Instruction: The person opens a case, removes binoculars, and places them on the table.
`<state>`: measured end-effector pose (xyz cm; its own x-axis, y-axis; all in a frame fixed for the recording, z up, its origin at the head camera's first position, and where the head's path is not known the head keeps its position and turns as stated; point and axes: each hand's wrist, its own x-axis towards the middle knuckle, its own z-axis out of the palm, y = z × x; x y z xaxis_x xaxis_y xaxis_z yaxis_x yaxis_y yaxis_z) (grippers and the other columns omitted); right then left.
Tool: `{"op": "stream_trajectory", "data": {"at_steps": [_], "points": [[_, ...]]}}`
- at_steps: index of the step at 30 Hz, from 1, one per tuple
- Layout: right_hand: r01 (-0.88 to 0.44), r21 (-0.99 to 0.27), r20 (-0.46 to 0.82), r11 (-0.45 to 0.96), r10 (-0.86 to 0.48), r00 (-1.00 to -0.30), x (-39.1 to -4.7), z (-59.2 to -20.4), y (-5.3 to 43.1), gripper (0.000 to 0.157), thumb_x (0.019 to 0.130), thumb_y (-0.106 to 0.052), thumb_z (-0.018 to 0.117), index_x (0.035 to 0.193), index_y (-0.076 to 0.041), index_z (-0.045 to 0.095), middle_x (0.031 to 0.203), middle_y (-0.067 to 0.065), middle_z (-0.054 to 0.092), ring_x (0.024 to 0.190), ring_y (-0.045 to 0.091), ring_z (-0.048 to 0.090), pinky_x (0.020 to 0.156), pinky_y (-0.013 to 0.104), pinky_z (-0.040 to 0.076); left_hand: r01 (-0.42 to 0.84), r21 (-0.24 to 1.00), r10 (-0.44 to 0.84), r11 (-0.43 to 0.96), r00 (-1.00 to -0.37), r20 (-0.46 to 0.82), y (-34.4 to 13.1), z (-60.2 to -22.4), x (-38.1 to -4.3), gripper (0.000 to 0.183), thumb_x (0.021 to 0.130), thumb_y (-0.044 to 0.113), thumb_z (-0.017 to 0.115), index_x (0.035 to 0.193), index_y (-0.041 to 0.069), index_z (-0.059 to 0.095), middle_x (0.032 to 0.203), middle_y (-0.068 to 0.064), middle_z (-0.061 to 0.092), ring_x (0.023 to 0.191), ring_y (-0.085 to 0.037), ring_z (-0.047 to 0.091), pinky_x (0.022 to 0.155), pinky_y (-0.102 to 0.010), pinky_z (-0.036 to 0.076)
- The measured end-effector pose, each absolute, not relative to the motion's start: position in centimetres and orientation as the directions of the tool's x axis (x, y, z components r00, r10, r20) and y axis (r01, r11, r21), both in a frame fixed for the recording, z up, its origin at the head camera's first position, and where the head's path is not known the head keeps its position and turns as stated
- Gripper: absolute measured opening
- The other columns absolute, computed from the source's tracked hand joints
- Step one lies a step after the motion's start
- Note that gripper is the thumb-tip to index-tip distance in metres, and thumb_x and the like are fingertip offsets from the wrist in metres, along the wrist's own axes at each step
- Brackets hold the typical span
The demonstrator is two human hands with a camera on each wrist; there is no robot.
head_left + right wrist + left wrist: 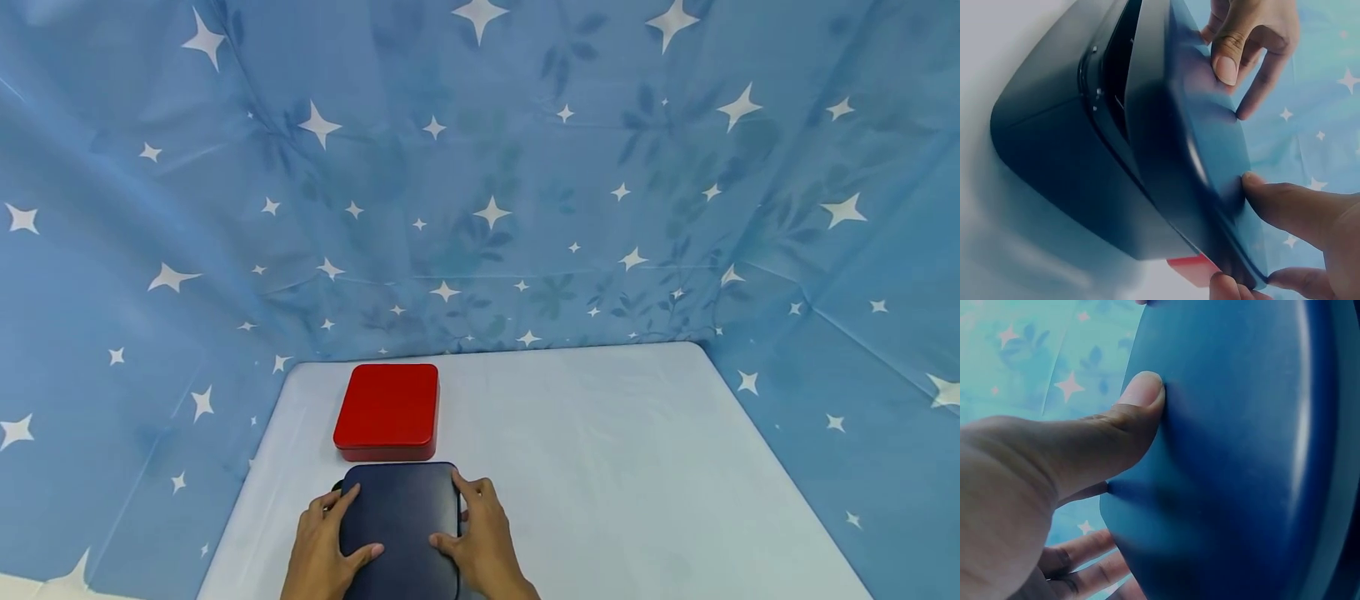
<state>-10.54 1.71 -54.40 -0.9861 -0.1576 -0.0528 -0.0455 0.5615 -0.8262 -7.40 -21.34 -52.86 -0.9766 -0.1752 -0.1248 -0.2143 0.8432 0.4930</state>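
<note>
A dark navy lid (401, 508) sits askew over the top of a matching box. In the right wrist view the box body (1054, 125) stands on the table, with a dark gap under the lid that narrows toward the red tin's end. My left hand (322, 542) holds the lid's left side, thumb on the top face, fingers at the edge. My right hand (483, 529) grips the right side, thumb on top and other fingers along the far right corner. In the left wrist view the lid's smooth face (1229, 425) hides the box's inside.
A closed red tin (386, 408) lies just beyond the navy box on the white table (600, 467). A small dark round thing (337, 486) peeks out at the lid's left. Blue star-patterned cloth (487, 208) stands around the table's back and sides.
</note>
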Motion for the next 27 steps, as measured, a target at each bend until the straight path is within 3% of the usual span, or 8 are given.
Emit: {"op": "stream_trajectory", "data": {"at_steps": [16,27], "points": [[-0.041,-0.831,-0.035,0.554,-0.126,-0.991,-10.5,-53.8,4.1,0.096,0.071,-0.016,0.1,0.156,-0.014,0.055,0.122,0.008,0.057,0.088,0.009,0.06,0.069,0.022,0.051,-0.17,0.512,-0.146,0.842,-0.985,-0.087,-19.2,-52.5,-7.6,0.096,0.072,0.034,0.099,0.153,0.004,0.056,0.151,-0.031,0.047,0.132,-0.049,0.048,0.11,-0.068,0.046],[-0.033,-0.862,-0.048,0.506,-0.145,-0.988,-10.9,-53.5,6.6,0.095,0.074,-0.016,0.098,0.158,-0.015,0.053,0.125,0.01,0.056,0.093,0.013,0.062,0.065,0.021,0.053,-0.118,0.523,-0.124,0.844,-0.992,-0.022,-17.4,-52.3,-8.1,0.097,0.07,0.034,0.1,0.152,0.005,0.057,0.147,-0.029,0.05,0.12,-0.039,0.054,0.104,-0.062,0.052]]}}
